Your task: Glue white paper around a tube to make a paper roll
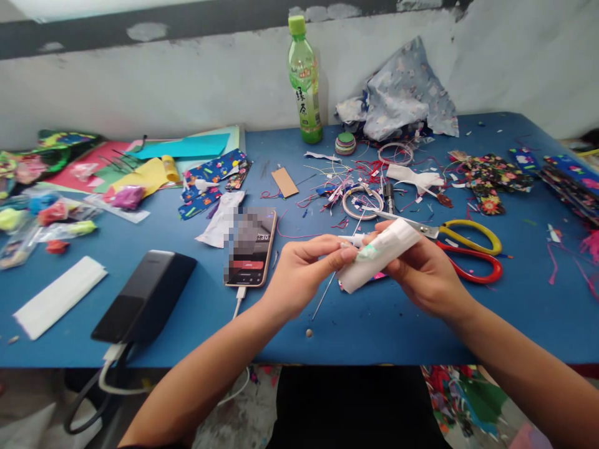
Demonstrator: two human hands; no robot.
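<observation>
In front of me, above the table, both hands hold a white folded strip of cloth or paper [382,254] with a small teal patch on it. My left hand [311,268] pinches its left end between thumb and fingers. My right hand [428,274] is closed around the right end, its thumb on the underside. The strip slants upward to the right. Scissors [472,265] with one yellow and one red handle lie just beyond my right hand. A thin metal stick [322,300] shows below the strip, partly hidden by my left hand.
A phone [250,249] and a black power bank [145,296] with cables lie to the left, near a white folded strip [60,296]. Thread scraps and rings [362,202] spread behind my hands. A green tea bottle [304,84] stands by the wall; patterned fabric [496,178] lies right.
</observation>
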